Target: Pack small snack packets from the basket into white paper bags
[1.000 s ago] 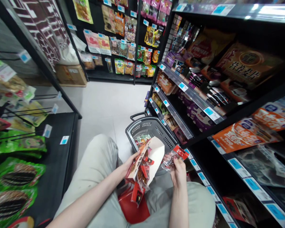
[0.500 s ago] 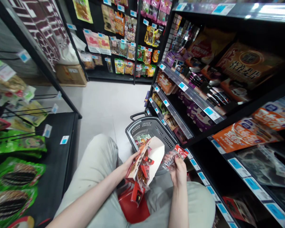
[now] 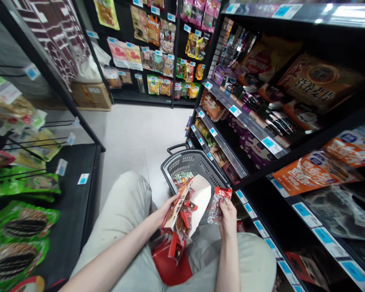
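My left hand (image 3: 167, 213) is closed on the side of an open cardboard box (image 3: 200, 190) with a white inside and printed characters on its outer face. Small clear packets with red tops (image 3: 185, 223) fill the box, and some hang out of its lower end. Between the thumb and fingers of my right hand (image 3: 228, 217) is a single snack packet (image 3: 216, 206), clear with a red top, held just right of the box. A red flat piece (image 3: 173, 269) lies on my lap below. The box hides part of the basket behind it.
A grey shopping basket (image 3: 167, 164) stands on the floor ahead, with a green-and-white package (image 3: 182, 178) inside. Shelves of packaged food (image 3: 246, 109) rise close on the right. Green snack bags (image 3: 21, 227) lie on a black shelf at left. A brown carton (image 3: 91, 95) sits farther back.
My right hand has turned the packet more upright and drawn it slightly left, closer to the box. My left hand and the box have stayed put.
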{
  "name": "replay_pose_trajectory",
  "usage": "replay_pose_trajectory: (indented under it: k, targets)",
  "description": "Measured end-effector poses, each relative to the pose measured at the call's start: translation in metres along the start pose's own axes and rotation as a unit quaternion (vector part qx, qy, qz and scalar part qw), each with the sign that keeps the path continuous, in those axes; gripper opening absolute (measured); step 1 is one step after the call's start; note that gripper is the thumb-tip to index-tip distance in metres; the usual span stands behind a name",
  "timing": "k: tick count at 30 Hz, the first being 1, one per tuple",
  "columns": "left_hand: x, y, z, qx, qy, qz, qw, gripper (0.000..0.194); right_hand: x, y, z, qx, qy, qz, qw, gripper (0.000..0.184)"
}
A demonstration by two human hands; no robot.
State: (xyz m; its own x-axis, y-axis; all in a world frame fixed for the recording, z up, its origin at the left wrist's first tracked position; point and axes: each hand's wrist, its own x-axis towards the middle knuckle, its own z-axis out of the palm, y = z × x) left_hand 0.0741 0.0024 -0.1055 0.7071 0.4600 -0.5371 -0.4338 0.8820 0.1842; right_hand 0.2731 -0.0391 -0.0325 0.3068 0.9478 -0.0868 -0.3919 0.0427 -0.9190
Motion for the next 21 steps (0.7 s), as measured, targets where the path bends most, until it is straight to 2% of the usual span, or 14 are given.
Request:
replay_pose_trajectory:
  k: [6,14,19,21]
  targets:
    - [0.000,0.000,0.003,-0.002,-0.002,0.008,1.000,0.044,0.005,0.010,-0.010,-0.069,0.007,-0.059,0.996,0.019]
    - [0.000,0.000,0.001,-0.010,-0.015,0.002,1.000,0.045,0.005,0.009,-0.010,-0.105,0.038,-0.079,0.991,0.022]
    - [-0.001,0.000,0.002,-0.004,0.005,0.006,1.000,0.044,0.006,0.009,-0.006,-0.031,0.068,-0.074,0.994,0.022]
    - [-0.001,0.000,0.003,-0.002,0.004,0.004,1.000,0.045,0.007,0.007,-0.005,0.006,0.059,-0.053,0.997,0.022]
